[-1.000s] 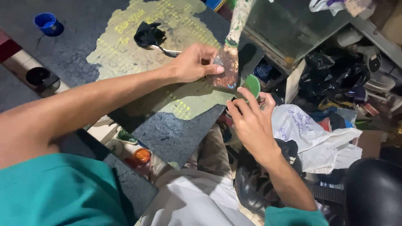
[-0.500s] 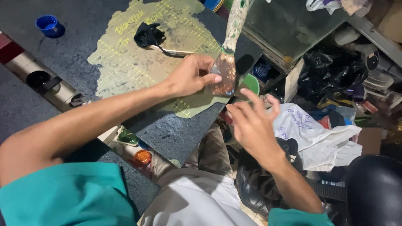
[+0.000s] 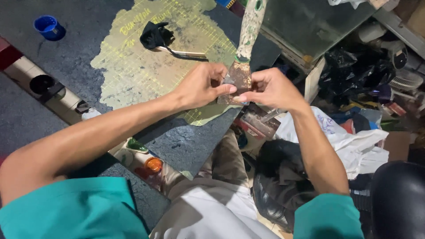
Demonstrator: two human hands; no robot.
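Head view: rusty flat-bladed scraper with paint-crusted pale handle (image 3: 241, 66) sits above the dark worktop edge (image 3: 186, 141), pinched at the blade by both my left hand (image 3: 201, 84) and right hand (image 3: 272, 88), fingers closed on it. I judge it stiff, light, gritty (grip the handle, edges look sharp). Yellow gridded mat (image 3: 146, 66) behind; blue cup (image 3: 48, 27) far left.
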